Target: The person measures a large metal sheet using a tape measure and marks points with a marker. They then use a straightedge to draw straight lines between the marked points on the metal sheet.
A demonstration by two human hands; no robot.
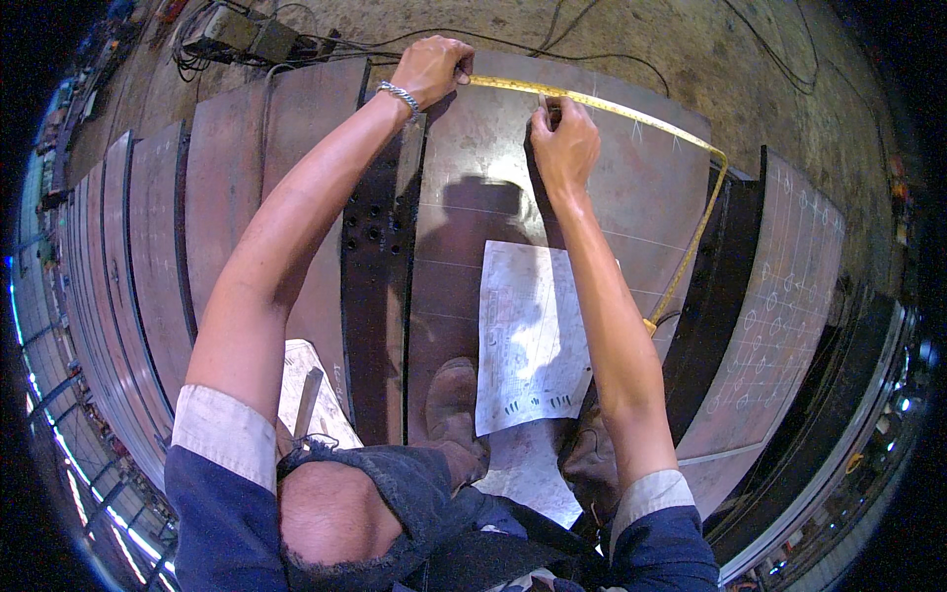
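Floor (651,30): brown and grimy, stretching past the far ends of the steel
Steel plates (227,178): grey-brown, ranged side by side on the left, parted in places by dark gaps
Middle plate (641,207): lying in the centre, crossed by thin pale lines, brightly lit in one patch, shadowed in others
Marked plate (784,257): lying on the right beyond a dark gap, covered with white circles and lines
Sleeves (217,513): dark blue, turned up into pale cuffs
Paper (523,345): white and smudged, just left of the right forearm (617,316), partly in shadow
Boots (452,395): brown, one on either side of the paper's near end
Tape measure (641,116): yellow, stretched across the far part of the middle plate from the left hand (426,74), past the right hand (569,153), to the right edge, then bent back to beside the right forearm
Left hand: at the tape measure's left end, pinching it between the fingers
Right hand: at the tape measure's near edge, with fingers bent and narrow; cannot tell whether gripping anything small
Bracelet (398,96): silver, chain-like, worn around the left wrist
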